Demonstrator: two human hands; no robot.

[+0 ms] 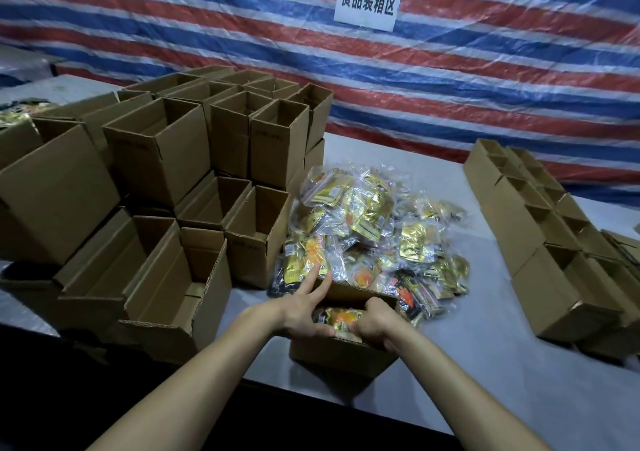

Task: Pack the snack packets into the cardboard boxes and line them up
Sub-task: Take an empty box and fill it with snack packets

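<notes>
My left hand [304, 312] has its first two fingers [311, 279] straight and parted in a V, tips resting against the near edge of the pile of packets [374, 228]; its thumb lies low inside the open box [343, 350], against the snack packet [341, 317] there; whether my other two fingers are curled I cannot tell. My right hand [377, 322] is bent over the same box from the other side, fingers [372, 306] curled down onto the packet's edge, pinching or pressing it into place; the tips are hidden below the rim.

So the packet sits between my two hands, inside the box directly under my fingers; I judge that I am seating it flat. I see only this one orange and gold packet at the top, so how full the box is I cannot say.

Just beyond my fingertips the pile is large and loose, so most of the packing looks undone. Out past my left fingers stand the empty boxes [156, 173], stacked in tiers with mouths open and nothing showing inside those I can see into. Well away on my right-hand side a row of boxes [540, 242] is set in a line along the table [450, 398]; these may be the finished ones, though I cannot see their contents. My guess: early to middle of the job, with lining up this box not yet done.
</notes>
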